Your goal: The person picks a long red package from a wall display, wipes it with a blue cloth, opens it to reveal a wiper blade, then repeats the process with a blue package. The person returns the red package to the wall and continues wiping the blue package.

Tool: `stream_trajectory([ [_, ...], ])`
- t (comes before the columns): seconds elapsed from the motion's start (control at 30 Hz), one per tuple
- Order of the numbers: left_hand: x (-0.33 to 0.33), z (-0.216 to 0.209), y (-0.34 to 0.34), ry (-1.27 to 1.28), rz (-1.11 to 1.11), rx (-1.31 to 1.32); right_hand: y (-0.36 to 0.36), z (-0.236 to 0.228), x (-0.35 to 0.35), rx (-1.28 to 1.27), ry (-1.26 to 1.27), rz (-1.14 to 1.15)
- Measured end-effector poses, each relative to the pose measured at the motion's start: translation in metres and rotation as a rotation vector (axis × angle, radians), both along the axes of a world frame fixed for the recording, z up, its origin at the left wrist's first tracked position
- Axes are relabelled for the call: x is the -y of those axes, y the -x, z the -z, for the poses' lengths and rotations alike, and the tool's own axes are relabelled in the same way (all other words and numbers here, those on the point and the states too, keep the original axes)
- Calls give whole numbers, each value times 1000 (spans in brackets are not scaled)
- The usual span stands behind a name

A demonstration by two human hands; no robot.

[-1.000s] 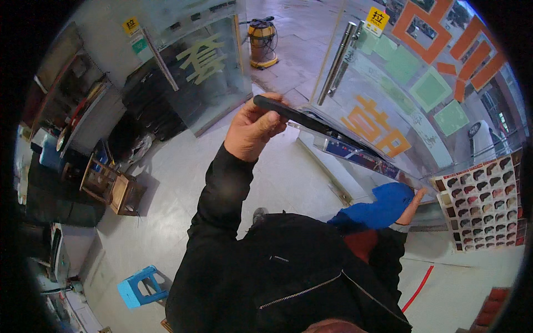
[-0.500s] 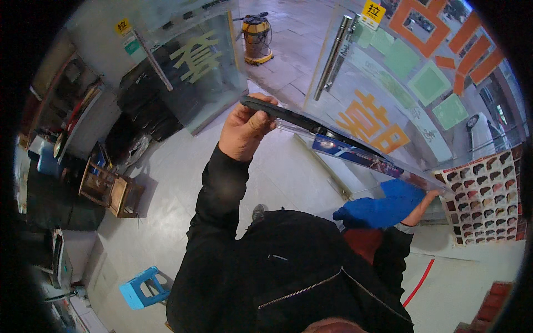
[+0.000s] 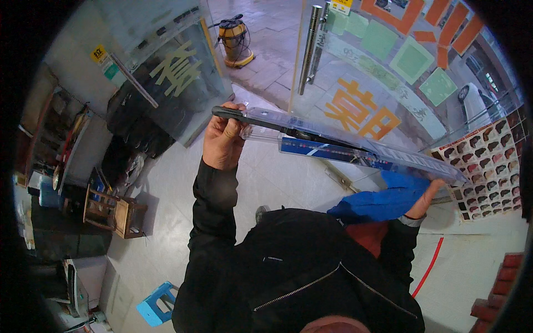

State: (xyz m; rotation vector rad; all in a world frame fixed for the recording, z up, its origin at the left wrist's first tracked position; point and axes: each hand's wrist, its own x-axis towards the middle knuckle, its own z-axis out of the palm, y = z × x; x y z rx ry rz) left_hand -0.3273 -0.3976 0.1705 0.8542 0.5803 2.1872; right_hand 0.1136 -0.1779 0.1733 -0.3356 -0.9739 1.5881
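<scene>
A long black wiper blade lies in a clear plastic package with a blue printed card. I hold it out before me in both hands, slanting down to the right. My left hand is closed on the left end, its thumb and fingers pinching the blade's black tip, which juts from the plastic. My right hand grips the package near its far right end, fingers partly hidden behind it. A blue cloth shows below the package, beside my right forearm.
Glass doors with metal handles stand ahead, opening onto paving with a yellow vacuum cleaner. A wooden chair and a blue plastic stool stand at left. A poster hangs at right; red stacked blocks sit lower right.
The package has tilted, so more of its clear upper face shows. Both hands keep their hold. The room has shifted in the picture as the head turned slightly.
</scene>
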Motion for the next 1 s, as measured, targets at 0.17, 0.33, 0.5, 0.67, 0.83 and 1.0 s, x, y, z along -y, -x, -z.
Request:
stream_trajectory([
  [0.17, -1, -2, -4, 28, -16, -21, -4, 2, 1, 52, -8, 44],
  [0.33, 0, 0, -5, 107, -28, -44, -12, 7, -2, 41, 140, -9],
  [0.5, 0, 4, -7, 114, -60, -84, -10, 6, 1, 32, 74, -63],
  [0.67, 2, 2, -7, 149, -39, -7, -5, -4, 10, -10, 86, -95],
  [0.83, 0, 5, -6, 146, -39, 12, -8, -4, 10, -18, -76, -268],
  [1.0, -5, 12, -7, 273, -60, 143, -18, 19, 3, 156, -173, -10],
])
